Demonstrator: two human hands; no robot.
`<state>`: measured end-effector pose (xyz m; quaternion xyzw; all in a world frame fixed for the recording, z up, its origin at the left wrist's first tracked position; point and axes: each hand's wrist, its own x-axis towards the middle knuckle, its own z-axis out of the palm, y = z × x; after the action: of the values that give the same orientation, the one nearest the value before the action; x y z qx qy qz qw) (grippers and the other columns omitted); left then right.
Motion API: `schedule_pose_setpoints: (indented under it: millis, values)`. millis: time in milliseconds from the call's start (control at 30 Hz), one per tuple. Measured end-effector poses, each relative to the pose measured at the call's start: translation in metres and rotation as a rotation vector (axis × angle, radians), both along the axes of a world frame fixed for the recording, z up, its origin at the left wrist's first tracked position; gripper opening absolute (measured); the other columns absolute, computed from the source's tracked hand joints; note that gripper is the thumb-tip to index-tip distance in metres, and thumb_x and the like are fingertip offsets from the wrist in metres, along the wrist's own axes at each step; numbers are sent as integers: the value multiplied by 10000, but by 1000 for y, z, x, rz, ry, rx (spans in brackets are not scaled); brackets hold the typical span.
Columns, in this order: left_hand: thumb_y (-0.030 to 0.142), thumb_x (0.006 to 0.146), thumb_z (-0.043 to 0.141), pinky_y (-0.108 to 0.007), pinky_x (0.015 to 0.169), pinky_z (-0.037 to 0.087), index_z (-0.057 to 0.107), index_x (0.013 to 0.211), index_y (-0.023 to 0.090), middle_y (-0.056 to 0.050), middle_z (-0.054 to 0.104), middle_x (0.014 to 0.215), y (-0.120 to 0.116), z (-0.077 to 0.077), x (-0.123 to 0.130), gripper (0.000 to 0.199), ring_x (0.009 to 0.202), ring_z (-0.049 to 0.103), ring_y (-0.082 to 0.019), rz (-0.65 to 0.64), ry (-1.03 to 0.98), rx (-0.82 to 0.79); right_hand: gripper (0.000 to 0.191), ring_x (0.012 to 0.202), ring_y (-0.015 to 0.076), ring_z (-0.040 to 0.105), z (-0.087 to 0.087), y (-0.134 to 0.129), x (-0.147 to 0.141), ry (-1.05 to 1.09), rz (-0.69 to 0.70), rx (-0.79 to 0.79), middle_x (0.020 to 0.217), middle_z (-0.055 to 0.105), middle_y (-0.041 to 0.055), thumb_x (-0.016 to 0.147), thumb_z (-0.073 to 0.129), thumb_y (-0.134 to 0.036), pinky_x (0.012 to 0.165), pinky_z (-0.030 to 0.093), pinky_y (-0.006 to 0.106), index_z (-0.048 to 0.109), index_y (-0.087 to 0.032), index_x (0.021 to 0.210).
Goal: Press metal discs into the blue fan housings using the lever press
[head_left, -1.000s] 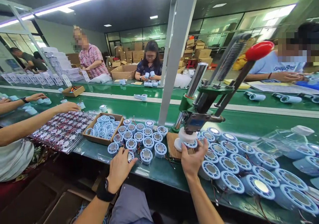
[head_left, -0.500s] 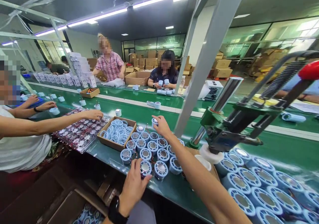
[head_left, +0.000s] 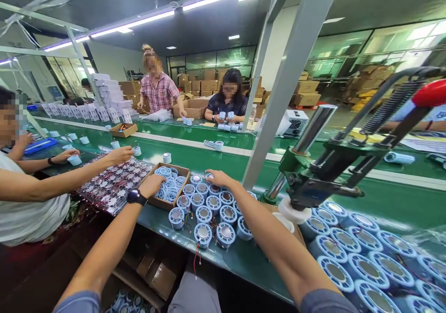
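My left hand (head_left: 153,185) reaches into a cardboard box (head_left: 163,203) of thin light-blue plastic rings (head_left: 171,194). Its fingers are bent together on the rings; the fingertips are partly hidden. My right hand (head_left: 220,178) is at the back of a group of round blue housings with silver disc centres (head_left: 203,234). The fingers there are closed around a small, partly hidden item with a curved edge, which I cannot make out. Red and other thin wires (head_left: 198,257) hang from the front housings.
A hand press (head_left: 313,187) with a red handle stands at right, beside many more blue housings (head_left: 369,276). A grey post (head_left: 278,94) rises before me. At left a co-worker's hand (head_left: 120,155) extends over a sheet of parts (head_left: 111,183). Blue cups sit along the green belt (head_left: 188,159).
My left hand has left the front housing and moved up and left into the ring box. My right hand has shifted slightly left; the blue housing it held is no longer clearly visible.
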<state>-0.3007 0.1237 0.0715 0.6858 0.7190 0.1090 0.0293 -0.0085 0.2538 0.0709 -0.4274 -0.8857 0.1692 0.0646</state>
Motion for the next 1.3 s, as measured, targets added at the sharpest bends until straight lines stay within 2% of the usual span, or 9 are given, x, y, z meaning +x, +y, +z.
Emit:
schedule_pose_setpoints:
  millis: [133, 233, 433, 667, 800, 933, 1100, 1233, 1300]
  values:
    - [69, 687, 606, -338, 932, 500, 713, 741, 206, -74, 733, 831, 14, -4, -15, 182, 896, 676, -242, -30, -79, -24, 403, 1198, 220, 541, 13, -44, 12, 34, -43, 120, 1301, 558, 158, 991, 467, -248, 1041, 428, 379, 509, -116, 1368]
    - [136, 692, 613, -325, 920, 509, 709, 736, 219, -58, 737, 856, 17, -3, -25, 135, 888, 669, -233, -25, -178, 26, 315, 1125, 214, 570, 10, -100, 21, 18, 31, 150, 1179, 626, 111, 960, 506, -236, 987, 432, 331, 616, -179, 1250]
    - [187, 793, 501, -375, 946, 512, 690, 983, 152, -98, 698, 1015, 10, 0, -23, 271, 951, 638, -226, 157, -356, 363, 281, 1143, 300, 534, -12, -177, -2, -21, 109, 208, 1166, 607, 156, 916, 596, -313, 947, 429, 426, 663, -180, 1154]
    - [244, 823, 458, -281, 645, 562, 606, 1124, 118, -110, 666, 1018, -31, 8, -3, 358, 776, 647, -181, 305, -559, 641, 565, 1135, 366, 522, -34, -202, -74, -12, 6, 238, 1182, 592, 248, 851, 686, -439, 916, 417, 505, 575, -115, 1301]
    - [284, 783, 531, -273, 604, 547, 625, 1041, 134, -87, 676, 958, -72, 10, -1, 313, 713, 633, -169, 356, -656, 762, 377, 1109, 333, 553, -42, -210, -87, 4, -30, 243, 1135, 621, 225, 939, 555, -290, 951, 400, 523, 592, -137, 1281]
    - [299, 719, 611, -272, 606, 539, 641, 936, 153, -54, 674, 904, -101, 6, 2, 263, 690, 615, -160, 431, -783, 872, 370, 1156, 288, 534, -47, -216, -78, 65, -19, 286, 1186, 612, 156, 975, 481, -273, 1074, 319, 549, 536, -225, 1337]
    - [283, 663, 679, -249, 575, 504, 597, 896, 175, -6, 623, 881, -105, 12, 20, 270, 671, 569, -135, 431, -944, 1042, 442, 1239, 255, 479, -62, -217, -65, 420, 29, 482, 1312, 535, 119, 938, 579, -401, 1136, 269, 566, 483, -281, 1353]
    - [256, 662, 706, -240, 607, 502, 562, 872, 171, 19, 575, 815, -107, 19, 64, 268, 689, 567, -126, 349, -1167, 1051, 383, 1257, 234, 478, -66, -226, -30, 884, 87, 768, 1322, 470, 146, 938, 547, -331, 1094, 367, 522, 459, -245, 1301]
    - [286, 712, 702, -243, 636, 509, 587, 861, 161, -5, 603, 833, -117, 13, 102, 225, 722, 591, -139, 269, -1143, 925, 395, 1262, 252, 482, -62, -236, 5, 1067, 20, 762, 1347, 431, 151, 941, 520, -304, 1039, 428, 510, 427, -257, 1322]
